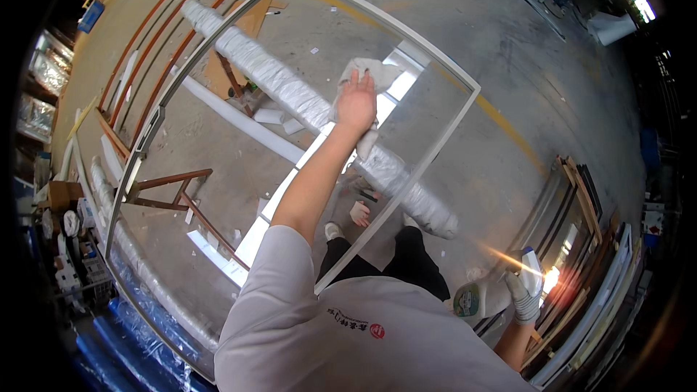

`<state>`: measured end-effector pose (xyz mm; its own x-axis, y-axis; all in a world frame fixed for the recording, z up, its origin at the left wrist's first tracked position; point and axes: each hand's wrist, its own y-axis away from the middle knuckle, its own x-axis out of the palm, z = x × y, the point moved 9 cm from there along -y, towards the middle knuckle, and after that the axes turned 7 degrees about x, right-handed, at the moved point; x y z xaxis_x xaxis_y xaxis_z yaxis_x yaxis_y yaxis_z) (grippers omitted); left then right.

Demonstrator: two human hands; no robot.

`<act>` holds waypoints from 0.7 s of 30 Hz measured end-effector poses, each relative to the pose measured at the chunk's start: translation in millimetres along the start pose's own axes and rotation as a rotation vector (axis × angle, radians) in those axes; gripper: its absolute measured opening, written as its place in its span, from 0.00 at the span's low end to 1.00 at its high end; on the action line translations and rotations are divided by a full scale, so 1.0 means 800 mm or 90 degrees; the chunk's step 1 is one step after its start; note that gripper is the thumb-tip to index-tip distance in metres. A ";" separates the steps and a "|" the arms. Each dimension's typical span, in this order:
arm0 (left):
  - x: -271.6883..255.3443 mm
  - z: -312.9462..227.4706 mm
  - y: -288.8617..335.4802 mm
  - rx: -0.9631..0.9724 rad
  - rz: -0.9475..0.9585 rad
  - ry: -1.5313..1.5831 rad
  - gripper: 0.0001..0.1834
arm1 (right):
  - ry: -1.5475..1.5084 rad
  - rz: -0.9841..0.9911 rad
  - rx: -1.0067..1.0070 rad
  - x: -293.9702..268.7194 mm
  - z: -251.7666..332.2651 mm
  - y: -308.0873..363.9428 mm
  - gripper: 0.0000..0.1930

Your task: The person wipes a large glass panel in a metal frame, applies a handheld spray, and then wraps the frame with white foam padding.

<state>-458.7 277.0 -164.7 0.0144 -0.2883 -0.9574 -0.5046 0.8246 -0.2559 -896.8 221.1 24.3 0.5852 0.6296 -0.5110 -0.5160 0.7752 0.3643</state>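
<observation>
A large glass pane in a pale metal frame [443, 152] tilts in front of me. My bare left hand [356, 105] presses a greyish-white cloth [385, 74] against the glass, its fingers laid over the fabric, which bunches out around the hand and below the wrist. At the lower right, beyond the frame's edge, my gloved right hand [523, 299] is wrapped around the neck of a spray bottle [485, 296] with a green label and a white-and-dark trigger head. A hand's reflection shows in the pane.
Behind the glass lies a long plastic-wrapped bundle [276, 72]. Brown metal racks [152, 51] stand at the left. Long frame profiles [573, 247] lean at the right. Blue wrapped rolls [123, 356] lie lower left. Scraps litter the concrete floor [523, 80].
</observation>
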 end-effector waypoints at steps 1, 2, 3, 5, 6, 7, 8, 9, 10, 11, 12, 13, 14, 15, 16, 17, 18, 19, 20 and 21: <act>-0.005 -0.008 0.014 -0.020 -0.006 0.025 0.22 | -0.046 -0.017 -0.019 -0.013 -0.012 -0.009 0.18; -0.010 -0.011 0.028 -0.042 -0.012 0.049 0.23 | -0.043 -0.004 -0.021 -0.022 -0.011 -0.022 0.19; -0.013 -0.008 0.034 -0.066 -0.018 0.073 0.23 | -0.047 -0.001 -0.016 -0.035 -0.018 -0.036 0.19; -0.019 0.032 0.016 -0.126 -0.027 0.004 0.22 | -0.039 0.026 -0.023 -0.058 -0.038 -0.069 0.19; -0.013 0.050 0.001 -0.158 -0.031 -0.019 0.22 | -0.025 0.039 -0.041 -0.074 -0.052 -0.087 0.19; -0.002 0.072 -0.018 -0.183 -0.024 -0.048 0.23 | -0.015 0.046 -0.063 -0.089 -0.069 -0.106 0.18; 0.007 0.094 -0.039 -0.206 -0.020 -0.082 0.23 | -0.009 0.053 -0.088 -0.105 -0.083 -0.127 0.18; 0.014 0.110 -0.048 -0.252 -0.010 -0.100 0.23 | 0.009 0.078 -0.115 -0.121 -0.092 -0.145 0.17; 0.015 0.122 -0.049 -0.296 0.001 -0.120 0.23 | 0.021 0.089 -0.143 -0.136 -0.100 -0.163 0.17; 0.012 0.122 -0.043 -0.294 -0.019 -0.133 0.23 | 0.039 0.097 -0.166 -0.150 -0.103 -0.177 0.17; 0.011 0.117 -0.028 -0.299 -0.039 -0.139 0.22 | 0.067 0.107 -0.192 -0.168 -0.105 -0.186 0.17; 0.011 0.105 -0.013 -0.322 -0.063 -0.097 0.22 | 0.045 0.119 -0.203 -0.184 -0.109 -0.195 0.17; 0.009 0.079 -0.003 -0.344 -0.053 -0.037 0.22 | 0.063 0.106 -0.188 -0.205 -0.123 -0.206 0.17; 0.015 0.054 0.008 -0.330 -0.048 -0.010 0.22 | 0.082 0.096 -0.175 -0.224 -0.137 -0.219 0.18; 0.009 0.030 0.025 -0.319 -0.048 0.009 0.22 | 0.096 0.091 -0.170 -0.240 -0.147 -0.232 0.18; 0.011 -0.004 0.030 -0.283 -0.047 0.056 0.23 | 0.082 0.092 -0.133 -0.254 -0.155 -0.247 0.17; 0.011 -0.040 0.038 -0.246 -0.046 0.104 0.23 | 0.028 0.112 -0.094 -0.263 -0.152 -0.258 0.17; 0.011 -0.080 0.046 -0.233 0.008 0.151 0.22 | -0.030 0.131 -0.058 -0.264 -0.137 -0.266 0.17; 0.007 -0.118 0.052 -0.219 0.057 0.198 0.22 | -0.087 0.149 -0.026 -0.267 -0.129 -0.277 0.16; 0.001 -0.158 0.051 -0.107 0.121 0.219 0.22 | 0.026 0.147 -0.155 -0.271 -0.128 -0.294 0.17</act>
<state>-588.2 249.3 -159.2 -0.3669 -0.3082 -0.8777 -0.6043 0.7963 -0.0270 -966.5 -103.2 -30.6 0.4115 0.7812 -0.4694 -0.7697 0.5737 0.2800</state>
